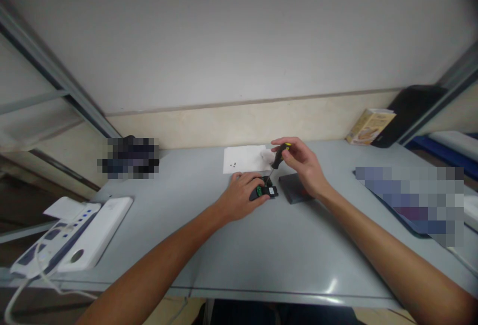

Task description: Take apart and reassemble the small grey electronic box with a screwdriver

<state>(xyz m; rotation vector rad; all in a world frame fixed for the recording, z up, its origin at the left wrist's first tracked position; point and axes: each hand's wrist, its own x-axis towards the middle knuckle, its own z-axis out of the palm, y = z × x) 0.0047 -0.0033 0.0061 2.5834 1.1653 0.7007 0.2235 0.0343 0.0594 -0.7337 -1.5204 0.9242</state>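
My left hand (241, 198) is closed around a small black electronic device (272, 191) with a green circuit board exposed, steadying it on the desk. In my right hand (306, 168) is a screwdriver (281, 157) with a black and yellow handle. Its shaft slants down and its tip reaches the device; what it meets there is too small to make out. Below my right hand lies a dark grey flat block (293, 188). Just behind the device is a sheet of white paper (246, 158), with several tiny dark pieces (233, 165), possibly screws, on its left part.
A white power strip (47, 243) with cables and a flat white case (99, 235) occupy the grey desk's (209, 265) left side. At the back right, a yellow box (369, 127) leans near a black panel (409, 113). Blurred items sit at both sides.
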